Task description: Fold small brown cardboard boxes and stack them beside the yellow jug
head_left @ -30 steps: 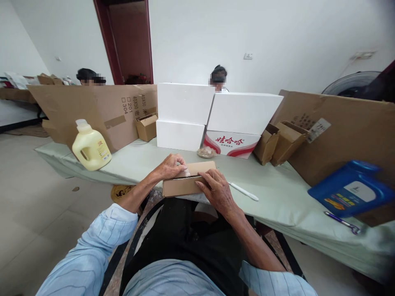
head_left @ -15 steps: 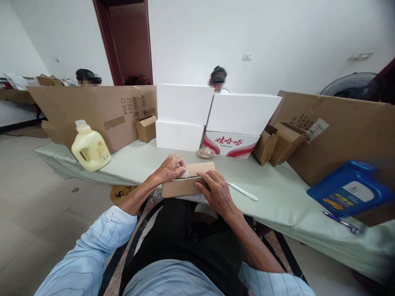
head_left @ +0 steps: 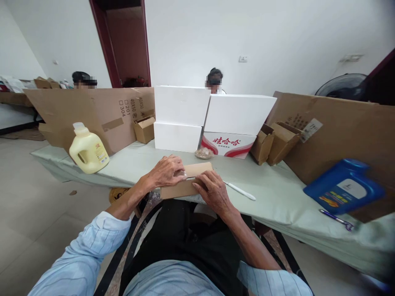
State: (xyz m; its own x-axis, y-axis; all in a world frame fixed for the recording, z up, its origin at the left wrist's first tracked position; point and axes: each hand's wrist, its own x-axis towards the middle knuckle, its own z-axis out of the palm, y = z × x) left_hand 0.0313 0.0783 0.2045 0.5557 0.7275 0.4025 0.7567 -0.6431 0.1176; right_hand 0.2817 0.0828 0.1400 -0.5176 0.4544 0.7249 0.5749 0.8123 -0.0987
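Left hand point(head_left: 168, 170) has slid a touch and settled lower over the seam since half a second ago, thumb now nearer the right hand point(head_left: 214, 191), which has pretty much stayed put on the box. So the small brown box point(head_left: 175, 191) sits right under both hands, at the near edge of the green tablecloth point(head_left: 268, 185), just beyond the lap. Left fingers are curled with the thumb down by the seam, on the box's left half; can't tell if they're pinching anything. Right hand's got hold of the other half, fingers bent over the top and thumb on the near flap. Box's near left corner pokes out below the left hand. Slim white tool point(head_left: 240, 192) lies just right of the right hand, and a little clear bag point(head_left: 204, 153) is behind the box.
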